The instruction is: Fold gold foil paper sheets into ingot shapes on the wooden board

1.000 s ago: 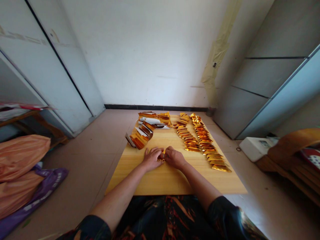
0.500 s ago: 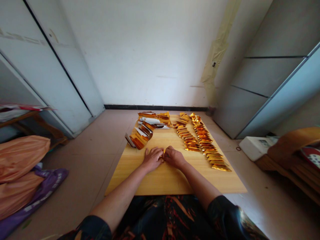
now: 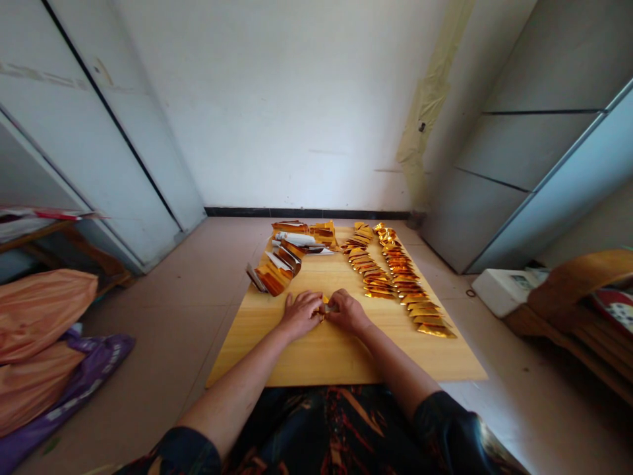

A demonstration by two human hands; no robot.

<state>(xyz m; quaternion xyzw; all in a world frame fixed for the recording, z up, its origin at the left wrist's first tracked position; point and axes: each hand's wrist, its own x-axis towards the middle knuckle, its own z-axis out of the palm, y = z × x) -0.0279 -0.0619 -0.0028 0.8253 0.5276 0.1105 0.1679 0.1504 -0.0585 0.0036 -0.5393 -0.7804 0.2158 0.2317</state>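
fingers (image 3: 314, 305) on 1 gold foil pc (image 3: 324, 311)

Pale wood board (image 3: 346, 356), rectangular, beige floor (image 3: 148, 310) showing around it, far edge near wall. Folded gold foil triangles (image 3: 380, 284) in two long overlapping rows on right half, running from far edge toward near right corner. Far left: loose heap of foil strips (image 3: 301, 239), white backs showing. Curled foil stack (image 3: 273, 278) at left edge, just nearer.
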